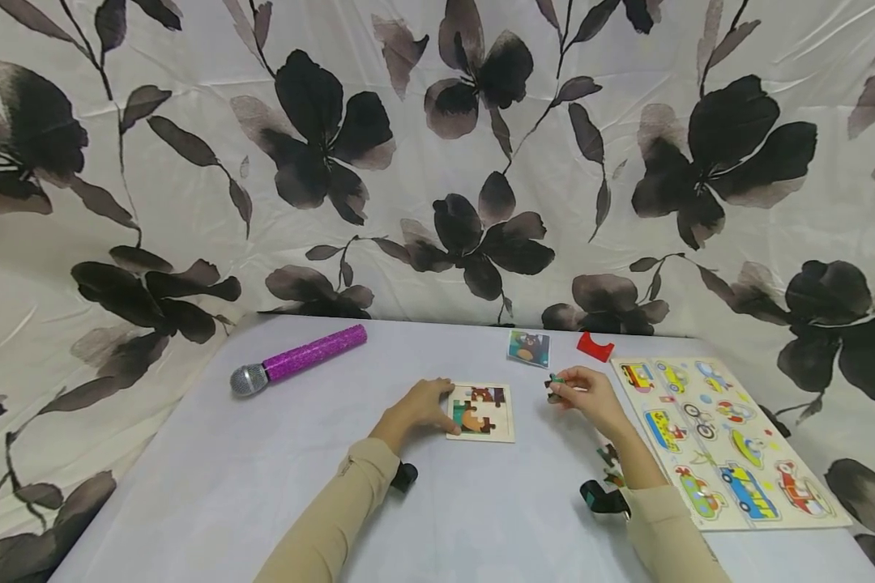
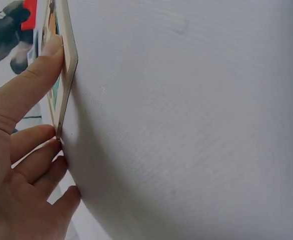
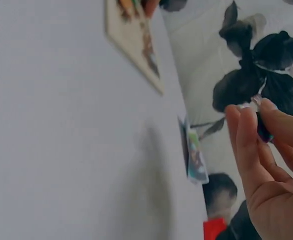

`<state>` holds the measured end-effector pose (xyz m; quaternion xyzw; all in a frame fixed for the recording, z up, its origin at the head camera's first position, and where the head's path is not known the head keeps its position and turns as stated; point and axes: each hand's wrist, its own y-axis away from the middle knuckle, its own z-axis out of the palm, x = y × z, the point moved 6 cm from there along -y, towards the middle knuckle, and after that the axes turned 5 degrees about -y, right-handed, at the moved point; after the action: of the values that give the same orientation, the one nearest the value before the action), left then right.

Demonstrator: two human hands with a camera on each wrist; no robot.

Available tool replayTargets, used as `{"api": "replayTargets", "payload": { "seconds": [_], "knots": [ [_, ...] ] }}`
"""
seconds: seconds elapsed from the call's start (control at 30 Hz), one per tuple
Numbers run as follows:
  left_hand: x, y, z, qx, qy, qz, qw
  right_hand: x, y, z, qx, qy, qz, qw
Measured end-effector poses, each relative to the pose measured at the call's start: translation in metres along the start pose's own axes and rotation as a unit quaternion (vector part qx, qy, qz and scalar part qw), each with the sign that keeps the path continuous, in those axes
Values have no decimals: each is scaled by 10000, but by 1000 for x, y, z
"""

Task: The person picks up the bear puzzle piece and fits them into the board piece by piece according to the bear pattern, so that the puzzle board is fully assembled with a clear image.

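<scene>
A small square puzzle board [image 1: 506, 413] with a wooden rim and partly filled bear picture lies mid-table. My left hand [image 1: 424, 407] holds it by its left side; in the left wrist view the thumb of that hand [image 2: 29, 145] lies over the rim [image 2: 69, 65] and the fingertips meet its edge. Raised to the right of the board, my right hand [image 1: 591, 398] pinches a small dark and green puzzle piece [image 1: 552, 380]. The right wrist view shows this piece [image 3: 263, 129] between thumb and fingers of the right hand [image 3: 271, 165], mostly covered.
Loose puzzle pieces [image 1: 609, 465] lie near the right wrist, beside a large vehicle puzzle board [image 1: 707, 429]. Behind are a bear picture card [image 1: 529, 347] and a red piece [image 1: 595, 346]. A purple microphone [image 1: 313, 355] lies at the left.
</scene>
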<state>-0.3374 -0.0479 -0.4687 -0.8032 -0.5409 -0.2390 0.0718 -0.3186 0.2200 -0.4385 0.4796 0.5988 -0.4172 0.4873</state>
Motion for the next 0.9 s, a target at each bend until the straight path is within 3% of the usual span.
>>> {"api": "replayTargets", "payload": {
  "seconds": [0.17,0.47,0.9],
  "knots": [
    [1,-2,1,-104,-88,-85,9999,-10,-16,12,75,-603,-104,9981],
    [0,0,-1,-31,127,-196,9997,-17,-39,27,512,-543,-299,9968],
    [3,0,-2,-58,132,-286,9995,-25,-51,44,544,-942,-457,9930]
  ]
}}
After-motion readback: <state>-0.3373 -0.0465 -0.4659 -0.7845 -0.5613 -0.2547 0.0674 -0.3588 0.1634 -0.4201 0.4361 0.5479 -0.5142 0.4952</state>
